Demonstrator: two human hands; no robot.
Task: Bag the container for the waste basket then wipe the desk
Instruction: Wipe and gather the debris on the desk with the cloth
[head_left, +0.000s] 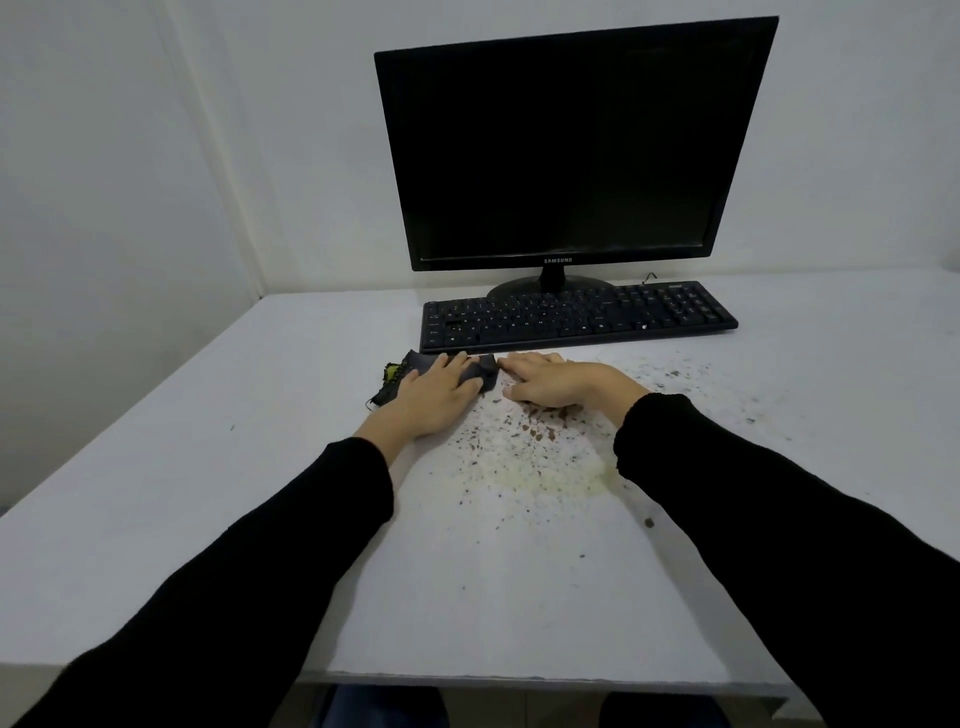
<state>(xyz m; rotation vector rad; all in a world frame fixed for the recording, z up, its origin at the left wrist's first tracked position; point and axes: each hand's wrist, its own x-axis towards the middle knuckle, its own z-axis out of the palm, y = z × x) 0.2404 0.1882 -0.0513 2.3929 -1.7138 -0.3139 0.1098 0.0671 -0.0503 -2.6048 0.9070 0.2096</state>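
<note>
A dark cloth with a yellow-green edge lies on the white desk just in front of the keyboard. My left hand lies on top of the cloth with its fingers over it, pressing it to the desk. My right hand rests flat on the desk right beside the cloth, fingers straight and pointing left. Brown crumbs and a yellowish stain spread over the desk between my forearms and to the right. No container, bag or waste basket is in view.
A black keyboard sits behind my hands, with a black monitor standing behind it. White walls close the desk at the back and left. The desk's front edge runs near my body.
</note>
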